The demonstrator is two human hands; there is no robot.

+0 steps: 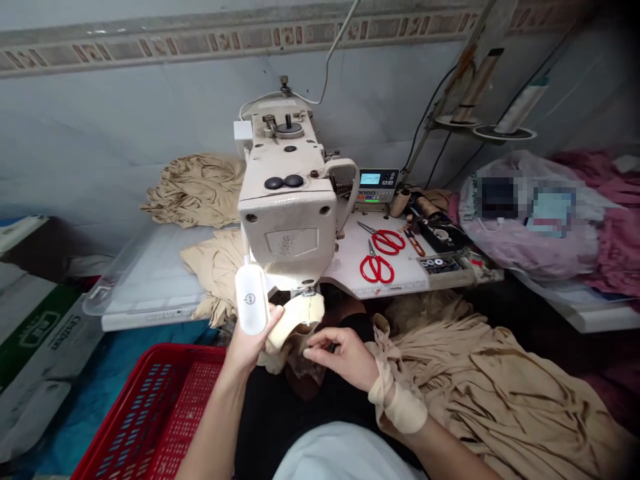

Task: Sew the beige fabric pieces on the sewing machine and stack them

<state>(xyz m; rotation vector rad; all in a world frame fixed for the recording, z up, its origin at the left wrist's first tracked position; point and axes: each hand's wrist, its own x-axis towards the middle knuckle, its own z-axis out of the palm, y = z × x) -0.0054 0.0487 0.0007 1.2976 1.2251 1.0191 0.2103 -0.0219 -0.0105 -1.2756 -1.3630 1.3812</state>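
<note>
Left hand (249, 350) grips a cream cloth piece (296, 315) beneath a sewing machine's head (290, 230).

The right hand (345, 355), apart from the left, is beside the cloth below the machine; whether its fingers pinch it is unclear. Red-handled scissors (377, 260) lie right of the machine, tan fabric (200, 190) is heaped to its left, a red basket (150, 353) below left.

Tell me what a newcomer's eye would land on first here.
The bulky white sewing machine dominates the centre, with pale cloth beneath its front end, gripped by the left hand. Two pairs of red-handled scissors stand out on the white tabletop to its right. A bright red basket shows at the lower left.
</note>
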